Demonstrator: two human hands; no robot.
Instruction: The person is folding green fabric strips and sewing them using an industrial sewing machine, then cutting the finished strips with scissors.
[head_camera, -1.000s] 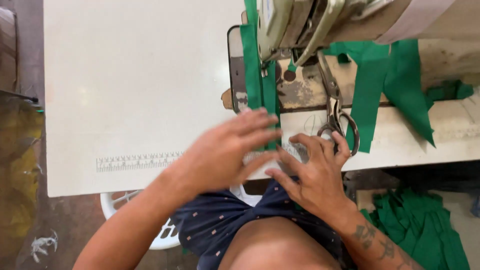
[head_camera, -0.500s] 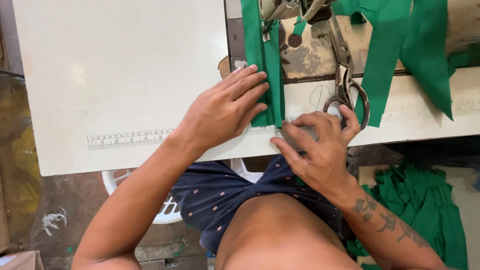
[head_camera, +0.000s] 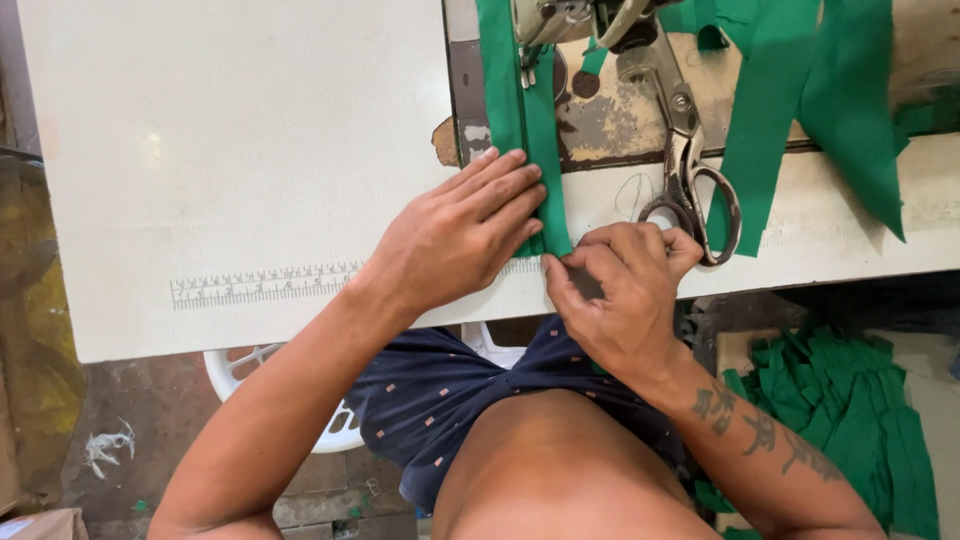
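Green fabric strip (head_camera: 523, 130) runs down the white table (head_camera: 250, 150) from under the sewing machine head (head_camera: 575, 20). We press our left hand (head_camera: 455, 235) flat on the strip, fingers spread. Just right of the strip's lower end, our right hand (head_camera: 615, 290) curls and pinches its edge. Steel scissors (head_camera: 690, 160) lie right of the strip, near more green strips (head_camera: 790, 90).

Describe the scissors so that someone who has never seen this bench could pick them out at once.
Start at the white sewing table and go to its worn right part, below the sewing machine head. The scissors lie there, handles toward the person, just past the right hand. They are the only metal tool among the green fabric strips.
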